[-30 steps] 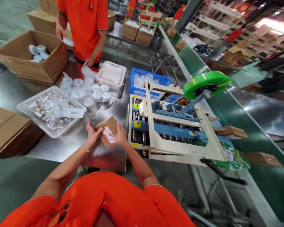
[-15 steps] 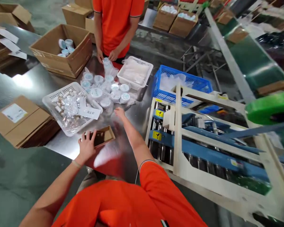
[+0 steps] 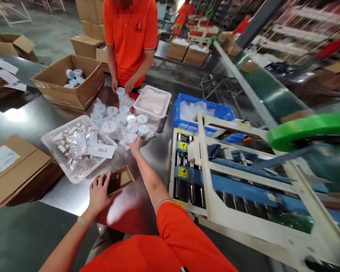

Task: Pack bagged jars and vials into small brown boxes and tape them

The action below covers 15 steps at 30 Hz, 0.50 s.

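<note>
My left hand [image 3: 99, 193] grips the left side of a small open cardboard box [image 3: 120, 180], its fingers bent over the rim. What lies inside the box is too dark to tell. My right hand [image 3: 135, 146] is stretched forward at the near edge of the pile, fingers closed on a jar in a clear plastic bag [image 3: 128, 138]. More bagged jars with pale blue lids [image 3: 110, 127] lie heaped just beyond it. Left of the pile, a white perforated basket [image 3: 82, 175] holds small bottles, clear packets and a printed white label [image 3: 101, 150].
Across the steel table [image 3: 155, 166], a co-worker [image 3: 130, 41] handles a bagged jar. A big carton [image 3: 70, 90] with jars, a white basket [image 3: 153, 102] of plastic bags and a blue crate [image 3: 184, 121] stand around. Flattened cartons [image 3: 19, 170] lie left; a roller machine [image 3: 209, 189] borders the right.
My right hand has reached the near edge of the pile and closed on a bagged jar. My left hand still holds the small box. The camera view has tilted up.
</note>
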Available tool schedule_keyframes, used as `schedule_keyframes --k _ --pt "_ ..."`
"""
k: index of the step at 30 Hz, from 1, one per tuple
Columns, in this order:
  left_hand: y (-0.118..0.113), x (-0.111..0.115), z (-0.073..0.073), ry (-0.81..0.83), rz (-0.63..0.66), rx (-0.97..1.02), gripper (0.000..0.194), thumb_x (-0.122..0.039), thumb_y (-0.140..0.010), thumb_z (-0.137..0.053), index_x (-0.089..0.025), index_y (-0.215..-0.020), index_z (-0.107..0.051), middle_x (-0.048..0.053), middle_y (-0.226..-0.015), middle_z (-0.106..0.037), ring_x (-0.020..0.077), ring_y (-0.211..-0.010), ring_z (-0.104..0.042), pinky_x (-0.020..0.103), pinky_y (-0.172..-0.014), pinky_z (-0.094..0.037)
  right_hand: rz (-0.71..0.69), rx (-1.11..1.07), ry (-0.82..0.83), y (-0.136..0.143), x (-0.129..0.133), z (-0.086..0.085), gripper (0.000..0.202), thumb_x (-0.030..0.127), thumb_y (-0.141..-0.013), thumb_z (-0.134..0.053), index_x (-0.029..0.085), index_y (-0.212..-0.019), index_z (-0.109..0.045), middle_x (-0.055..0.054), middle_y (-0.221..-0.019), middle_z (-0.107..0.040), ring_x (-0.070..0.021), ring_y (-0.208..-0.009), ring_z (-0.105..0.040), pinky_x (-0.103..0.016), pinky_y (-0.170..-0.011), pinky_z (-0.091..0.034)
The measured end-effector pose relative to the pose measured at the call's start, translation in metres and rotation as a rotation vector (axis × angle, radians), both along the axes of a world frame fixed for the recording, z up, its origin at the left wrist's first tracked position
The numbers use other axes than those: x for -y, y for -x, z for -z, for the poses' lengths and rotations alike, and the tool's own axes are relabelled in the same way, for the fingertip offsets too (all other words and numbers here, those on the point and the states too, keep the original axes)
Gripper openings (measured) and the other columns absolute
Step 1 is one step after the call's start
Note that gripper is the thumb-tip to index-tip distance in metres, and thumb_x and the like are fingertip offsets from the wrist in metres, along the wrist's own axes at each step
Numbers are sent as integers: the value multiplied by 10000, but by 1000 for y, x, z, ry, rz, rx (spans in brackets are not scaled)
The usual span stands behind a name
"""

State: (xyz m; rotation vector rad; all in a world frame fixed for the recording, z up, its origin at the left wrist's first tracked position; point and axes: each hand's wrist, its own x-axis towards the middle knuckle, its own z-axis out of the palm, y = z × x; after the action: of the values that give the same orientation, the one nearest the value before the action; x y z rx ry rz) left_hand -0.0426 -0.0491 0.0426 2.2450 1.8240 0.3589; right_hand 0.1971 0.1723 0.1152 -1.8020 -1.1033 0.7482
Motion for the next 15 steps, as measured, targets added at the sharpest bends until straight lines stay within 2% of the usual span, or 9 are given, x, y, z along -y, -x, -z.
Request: schedule_keyframes --k 2,3,6,8,10,11,12,15 --pt "2 -9 10 -15 52 61 1029 -589 -932 -931 -215 -1849 -652 278 -1709 -709 547 -1568 -624 651 -1259 -560 -34 139 -94 -28 48 1 432 168 -799 -920 239 -1093 -612 -198 -1456 -736 -328 -1415 -689 -438 -1229 -616" --pt "2 -15 14 -17 73 100 1059 -625 -927 -916 -192 -1851 -634 284 -1714 -708 549 -1571 -629 662 -1266 -556 -107 238 -162 -39 73 3 420 163 -797 -922 240 -1083 -625 -239 -1567 -699 -367 -1510 -664 -480 -1283 -596" --pt "-1 -30 22 -23 93 244 1210 -751 -878 -903 -148 -1867 -553 293 -1735 -691 577 -1602 -622 707 -1287 -547 -489 535 -327 -58 144 13 323 164 -842 -898 241 -1080 -693 -239 -1715 -654 -420 -1664 -595 -595 -1404 -525" --pt "-4 -36 21 -31 82 331 1305 -813 -821 -937 -166 -1872 -514 286 -1758 -673 590 -1624 -609 724 -1303 -541 -794 630 -336 -55 174 17 320 153 -859 -888 233 -1136 -749 -207 -1734 -672 -411 -1689 -590 -617 -1453 -488" --pt "-8 -37 15 -24 99 381 1354 -846 -760 -990 -189 -1848 -526 276 -1751 -671 586 -1638 -598 725 -1324 -531 -1027 648 -250 -46 188 16 365 182 -895 -921 220 -1235 -794 -198 -1762 -673 -397 -1701 -591 -608 -1470 -481" --pt "-10 -37 11 -12 128 391 1355 -847 -728 -1020 -187 -1818 -558 275 -1725 -683 580 -1642 -592 722 -1338 -521 -1098 650 -179 -40 189 14 397 228 -928 -953 213 -1297 -809 -205 -1787 -659 -398 -1713 -583 -610 -1470 -482" --pt "-11 -37 8 7 168 394 1318 -834 -722 -1040 -195 -1786 -597 262 -1700 -698 568 -1649 -582 714 -1355 -507 -1139 661 -102 -33 188 11 443 293 -957 -989 206 -1356 -819 -216 -1821 -635 -412 -1736 -562 -628 -1467 -482" --pt "-12 -38 2 54 255 398 1102 -761 -828 -1023 -258 -1746 -676 207 -1709 -718 535 -1662 -549 700 -1386 -453 -1175 773 74 -15 181 0 585 476 -969 -1072 190 -1433 -861 -250 -1928 -533 -514 -1829 -425 -713 -1447 -465"
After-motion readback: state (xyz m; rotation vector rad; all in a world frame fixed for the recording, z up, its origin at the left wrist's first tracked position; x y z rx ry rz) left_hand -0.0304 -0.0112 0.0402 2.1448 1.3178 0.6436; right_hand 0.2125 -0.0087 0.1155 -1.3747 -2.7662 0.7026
